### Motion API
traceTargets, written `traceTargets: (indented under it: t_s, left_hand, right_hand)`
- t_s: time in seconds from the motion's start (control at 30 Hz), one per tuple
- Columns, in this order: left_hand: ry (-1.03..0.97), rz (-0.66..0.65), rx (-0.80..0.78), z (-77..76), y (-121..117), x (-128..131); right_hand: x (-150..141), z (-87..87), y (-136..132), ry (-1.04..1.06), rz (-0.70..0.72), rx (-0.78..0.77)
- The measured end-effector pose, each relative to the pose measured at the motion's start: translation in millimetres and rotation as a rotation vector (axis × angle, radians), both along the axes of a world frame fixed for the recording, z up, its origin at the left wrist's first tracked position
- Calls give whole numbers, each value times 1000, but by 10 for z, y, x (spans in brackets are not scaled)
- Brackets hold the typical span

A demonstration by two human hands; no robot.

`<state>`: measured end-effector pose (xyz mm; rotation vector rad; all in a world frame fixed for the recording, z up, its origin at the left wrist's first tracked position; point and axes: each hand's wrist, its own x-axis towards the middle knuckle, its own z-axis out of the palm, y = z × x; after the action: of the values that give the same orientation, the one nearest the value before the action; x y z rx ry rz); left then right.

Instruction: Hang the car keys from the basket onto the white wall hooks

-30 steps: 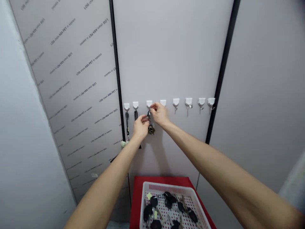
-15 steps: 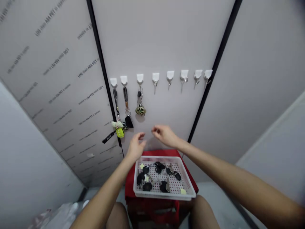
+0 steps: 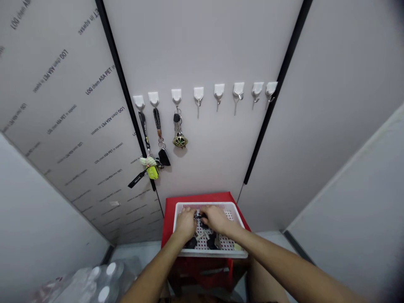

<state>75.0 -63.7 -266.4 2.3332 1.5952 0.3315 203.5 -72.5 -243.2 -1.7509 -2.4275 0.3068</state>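
Both my hands are down inside a white perforated basket [image 3: 240,253] that holds several black keys [image 3: 211,243]. My left hand [image 3: 186,224] rests on the keys at the basket's left, fingers curled. My right hand [image 3: 216,219] lies beside it in the middle, fingers bent onto a dark key; what either hand grips is hidden. The basket sits on a red stool [image 3: 167,214]. Above, a row of white wall hooks [image 3: 198,94] runs across the panel. The three left hooks carry keychains, the third a green round charm [image 3: 180,141].
The five hooks to the right of the charm hang bare [image 3: 238,90]. Black vertical strips [image 3: 268,113] divide the grey wall panels. Clear plastic bottles [image 3: 107,280] stand on the floor at lower left. My knees flank the stool.
My hands left the third hook, where the green-charm keychain now hangs, and dropped into the basket. The view tilted down.
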Motion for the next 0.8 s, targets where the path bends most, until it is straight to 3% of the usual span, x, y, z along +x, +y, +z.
traceTargets:
  t_s: [0.13, 0.23, 0.3, 0.37, 0.43, 0.57, 0.7, 0.8]
  left_hand:
    - [-15, 10, -9, 1, -11, 0]
    - [-223, 52, -65, 30, 21, -15]
    - [-448, 127, -128, 76, 62, -26]
    - [-688, 207, -187, 145, 96, -27]
    - [-898, 246, -235, 227, 103, -12]
    - [-1155, 197, -287, 397, 50, 70]
    - [-1280, 128, -281, 624, 25, 137]
    - [-1262, 120, -180, 885, 68, 143]
  right_hand:
    - [-60, -23, 9, 97, -13, 69]
    - [22, 39, 26, 271, -31, 92]
    - [111, 109, 35, 410, -38, 15]
    - [188, 182, 39, 522, -18, -161]
    - [218, 249, 43, 638, -6, -264]
    - [110, 359, 73, 933, -43, -137]
    - [-53, 508, 124, 1125, -71, -85]
    - [-113, 721, 175, 1153, -74, -1]
